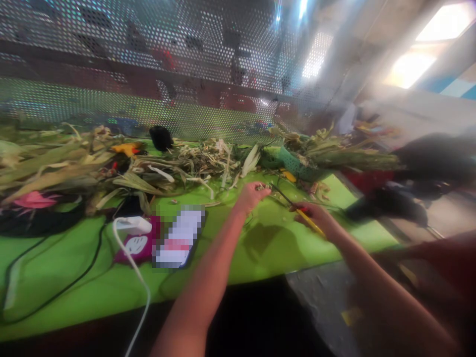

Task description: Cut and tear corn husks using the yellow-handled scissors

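As I watch through the head camera, the nearest thing is a white cable (143, 287) curving over the front edge of the green bench (275, 267). It runs up to a white plug (137, 225) resting on a purple packet (139, 248), and just right of that lies a phone (180, 238), its screen blurred out. Farther in, my right hand (315, 213) is closed around a slim tool (310, 223), yellow at the handle and dark along the shaft, its tip pointing toward the other hand. My left hand (255, 195) pinches a small pale bit (261, 188) above the bench; I cannot tell whether the tip touches it. Beyond both hands, dry husks (208, 161) are heaped along the back, with an orange piece (126, 148) and a black object (161, 138) among them. To the right sits a green basket (299, 166), and behind everything stands a perforated screen (148, 74).
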A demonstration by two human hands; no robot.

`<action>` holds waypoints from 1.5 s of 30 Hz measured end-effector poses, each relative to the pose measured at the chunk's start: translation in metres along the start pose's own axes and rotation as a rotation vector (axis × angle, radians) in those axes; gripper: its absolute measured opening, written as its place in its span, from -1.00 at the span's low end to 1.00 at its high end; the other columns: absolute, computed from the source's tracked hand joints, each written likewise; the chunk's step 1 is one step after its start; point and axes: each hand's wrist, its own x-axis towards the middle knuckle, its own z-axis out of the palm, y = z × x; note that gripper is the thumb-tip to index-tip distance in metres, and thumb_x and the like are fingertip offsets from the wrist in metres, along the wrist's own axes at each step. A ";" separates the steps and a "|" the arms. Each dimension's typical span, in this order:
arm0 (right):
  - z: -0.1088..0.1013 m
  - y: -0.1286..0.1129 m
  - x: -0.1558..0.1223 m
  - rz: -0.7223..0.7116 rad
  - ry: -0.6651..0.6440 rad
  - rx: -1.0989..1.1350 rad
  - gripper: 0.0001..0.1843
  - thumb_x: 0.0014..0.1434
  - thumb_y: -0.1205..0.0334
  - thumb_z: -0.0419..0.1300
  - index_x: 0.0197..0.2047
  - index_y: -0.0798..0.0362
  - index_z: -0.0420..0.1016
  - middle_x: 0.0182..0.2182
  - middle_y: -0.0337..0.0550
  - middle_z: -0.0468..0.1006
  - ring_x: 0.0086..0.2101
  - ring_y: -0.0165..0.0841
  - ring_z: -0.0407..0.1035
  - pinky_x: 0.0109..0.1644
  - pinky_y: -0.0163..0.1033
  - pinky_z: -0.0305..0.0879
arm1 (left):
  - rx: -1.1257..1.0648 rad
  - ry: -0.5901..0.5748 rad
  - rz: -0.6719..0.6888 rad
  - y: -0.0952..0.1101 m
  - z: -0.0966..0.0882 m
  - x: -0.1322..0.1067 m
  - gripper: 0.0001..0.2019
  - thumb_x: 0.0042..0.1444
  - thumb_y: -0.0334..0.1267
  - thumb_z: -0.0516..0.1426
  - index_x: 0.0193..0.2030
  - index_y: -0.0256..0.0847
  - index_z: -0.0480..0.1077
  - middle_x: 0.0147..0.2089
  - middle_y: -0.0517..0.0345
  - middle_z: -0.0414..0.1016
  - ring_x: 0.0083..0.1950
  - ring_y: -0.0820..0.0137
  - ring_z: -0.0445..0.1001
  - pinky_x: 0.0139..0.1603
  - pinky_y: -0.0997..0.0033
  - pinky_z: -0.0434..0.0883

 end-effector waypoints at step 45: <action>0.047 -0.033 0.097 -0.050 0.155 0.644 -0.40 -0.29 0.11 0.46 -0.15 -0.04 0.36 -0.50 -0.40 0.38 -0.54 -0.50 0.23 -0.51 -0.38 0.14 | -0.096 0.340 -0.101 0.009 -0.010 -0.001 -0.65 0.06 0.05 0.22 -0.27 -0.23 0.39 -0.31 0.17 0.51 -0.39 0.53 0.42 -0.33 0.52 0.31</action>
